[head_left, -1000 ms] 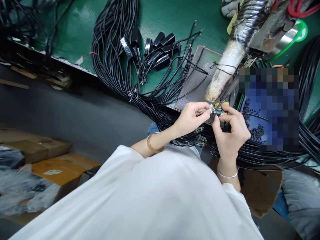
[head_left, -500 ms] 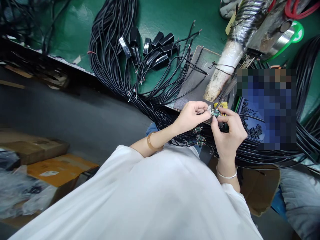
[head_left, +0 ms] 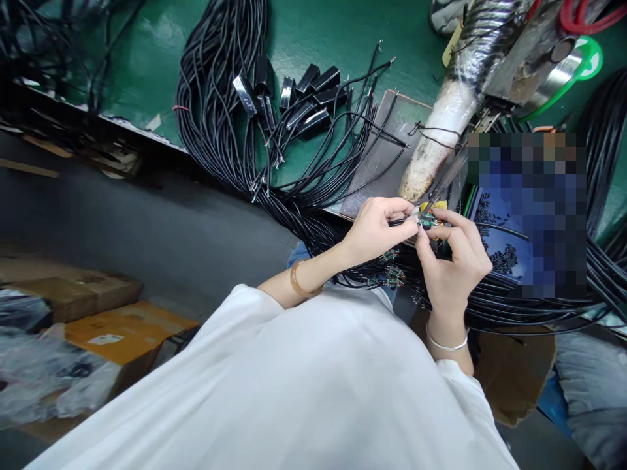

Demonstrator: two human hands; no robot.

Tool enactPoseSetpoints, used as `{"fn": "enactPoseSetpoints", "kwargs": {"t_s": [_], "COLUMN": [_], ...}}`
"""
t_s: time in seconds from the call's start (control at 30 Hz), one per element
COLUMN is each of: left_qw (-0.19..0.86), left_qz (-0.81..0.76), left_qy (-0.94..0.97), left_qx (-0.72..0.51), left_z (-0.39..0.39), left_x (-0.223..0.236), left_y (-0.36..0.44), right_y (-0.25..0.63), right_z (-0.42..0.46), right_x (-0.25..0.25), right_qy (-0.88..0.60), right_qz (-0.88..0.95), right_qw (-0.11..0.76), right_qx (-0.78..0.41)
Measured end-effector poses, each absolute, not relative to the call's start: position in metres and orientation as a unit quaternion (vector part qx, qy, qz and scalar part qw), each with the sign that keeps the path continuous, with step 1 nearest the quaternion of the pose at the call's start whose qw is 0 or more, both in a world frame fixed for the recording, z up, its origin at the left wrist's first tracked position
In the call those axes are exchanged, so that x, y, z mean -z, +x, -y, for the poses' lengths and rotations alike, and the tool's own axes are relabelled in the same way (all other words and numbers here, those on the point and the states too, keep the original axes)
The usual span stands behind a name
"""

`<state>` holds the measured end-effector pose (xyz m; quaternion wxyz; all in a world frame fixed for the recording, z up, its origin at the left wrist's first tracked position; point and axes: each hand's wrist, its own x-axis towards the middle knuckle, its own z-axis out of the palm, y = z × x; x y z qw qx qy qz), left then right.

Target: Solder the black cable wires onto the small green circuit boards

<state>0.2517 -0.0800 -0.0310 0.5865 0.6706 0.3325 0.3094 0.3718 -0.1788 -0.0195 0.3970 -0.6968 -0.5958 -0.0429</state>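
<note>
A small green circuit board (head_left: 429,220) with fine wires is pinched at its edge by my right hand (head_left: 455,251), its fingers bent around it. My left hand (head_left: 379,228) has thumb and forefinger closed on the end of a black cable (head_left: 399,222), right against the board's left side. The fingertips partly hide where wire and board meet. Directly above comes down the thin metal tip of a soldering machine (head_left: 431,199), beside a white wrapped tube (head_left: 424,153). Several more wired circuit boards (head_left: 393,275) hang below my hands at the table edge.
A thick bundle of black cables (head_left: 210,117) lies on the green table (head_left: 323,29), with black plastic housings (head_left: 313,121) beside it. A blue tray (head_left: 514,245) of tiny black parts is at right, near a solder spool (head_left: 563,81). Cardboard boxes (head_left: 127,329) stand on the floor.
Both hands and the board have shifted slightly to the right under the metal tip. The black cable now shows at my left fingers. The view has shifted a little.
</note>
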Motion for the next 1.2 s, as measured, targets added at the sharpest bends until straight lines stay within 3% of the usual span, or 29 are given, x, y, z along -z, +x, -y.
{"fn": "enactPoseSetpoints", "kwargs": {"t_s": [0.47, 0.67, 0.73, 0.87, 1.1, 1.2], "left_qw": [0.583, 0.704, 0.727, 0.703, 0.623, 0.635], "left_qz": [-0.33, -0.277, -0.251, -0.219, -0.243, -0.278], "left_qy": [0.699, 0.619, 0.605, 0.638, 0.699, 0.668], "left_qx": [-0.251, -0.211, -0.204, -0.226, -0.254, -0.271], "left_z": [0.075, 0.081, 0.083, 0.088, 0.094, 0.097], "left_x": [0.033, 0.04, 0.041, 0.04, 0.038, 0.04], "left_y": [0.245, 0.239, 0.237, 0.23, 0.225, 0.229], "right_y": [0.371, 0.376, 0.377, 0.375, 0.367, 0.367], "right_z": [0.183, 0.19, 0.194, 0.201, 0.197, 0.201], "right_x": [0.02, 0.018, 0.016, 0.016, 0.022, 0.026], "right_qy": [-0.696, -0.708, -0.707, -0.697, -0.703, -0.721], "right_qz": [0.619, 0.561, 0.551, 0.582, 0.643, 0.598], "right_qw": [0.363, 0.426, 0.442, 0.416, 0.302, 0.341], "right_qx": [0.016, -0.058, -0.031, 0.043, 0.018, 0.08]}}
